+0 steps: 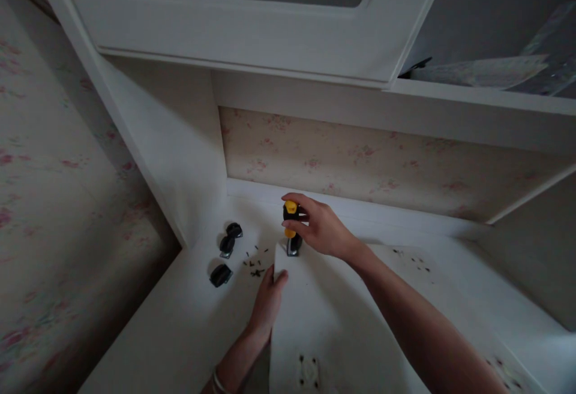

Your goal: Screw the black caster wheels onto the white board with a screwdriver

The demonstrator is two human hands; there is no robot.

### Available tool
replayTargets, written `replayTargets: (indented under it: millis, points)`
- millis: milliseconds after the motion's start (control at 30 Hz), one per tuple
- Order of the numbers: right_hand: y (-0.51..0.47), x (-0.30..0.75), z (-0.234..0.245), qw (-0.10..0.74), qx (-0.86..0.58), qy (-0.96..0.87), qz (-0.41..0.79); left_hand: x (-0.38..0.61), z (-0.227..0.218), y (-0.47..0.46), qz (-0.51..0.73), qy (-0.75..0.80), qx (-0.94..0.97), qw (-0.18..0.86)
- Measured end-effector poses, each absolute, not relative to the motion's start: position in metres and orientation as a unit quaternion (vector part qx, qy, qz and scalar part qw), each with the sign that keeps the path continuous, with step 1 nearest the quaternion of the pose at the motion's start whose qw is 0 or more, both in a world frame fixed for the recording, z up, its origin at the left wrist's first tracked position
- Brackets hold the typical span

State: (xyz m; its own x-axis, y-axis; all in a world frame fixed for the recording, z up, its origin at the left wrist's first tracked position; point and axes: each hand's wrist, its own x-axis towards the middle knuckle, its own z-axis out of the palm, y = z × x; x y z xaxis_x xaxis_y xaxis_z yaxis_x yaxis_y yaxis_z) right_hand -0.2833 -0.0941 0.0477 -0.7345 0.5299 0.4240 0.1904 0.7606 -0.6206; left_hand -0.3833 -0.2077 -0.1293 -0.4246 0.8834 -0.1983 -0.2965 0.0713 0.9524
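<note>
My right hand (321, 226) is closed round the yellow and black handle of a screwdriver (291, 208). The screwdriver stands upright over a black caster (294, 246) with a metal base plate, at the far left corner of a white board (333, 304). Its tip is hidden from sight. My left hand (269, 301) grips the board's left edge, with the thumb on top and the fingers beside and below. Left of the board lie several small dark screws (257, 273) and three loose casters, among them the nearest caster (221, 274).
Under everything is a white desktop (180, 316). A white cabinet door (243, 34) with a glass pane hangs low above. A side panel (157, 142) stands at left, beside flowered wallpaper (54, 202). Groups of screw holes (411, 260) mark the board's other corners.
</note>
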Motion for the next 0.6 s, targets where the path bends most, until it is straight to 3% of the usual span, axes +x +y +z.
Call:
replayTargets:
  millis: [167,367,600]
  points:
    - [-0.0992,-0.2872,0.0496,0.318,-0.248,-0.89,0.213,-0.3824,-0.1278,-0.2087,0.626,0.563,0.252,0.478]
    - [-0.0969,-0.2847,0.0531,0.272,-0.177,-0.905,0.274,-0.3835,-0.1305,-0.2075,0.63,0.561,0.267,0.466]
    - [-0.0995,-0.2824,0.0482,0.309,-0.271,-0.883,0.227,-0.3825,-0.1359,-0.2069,0.63,0.555,0.256,0.478]
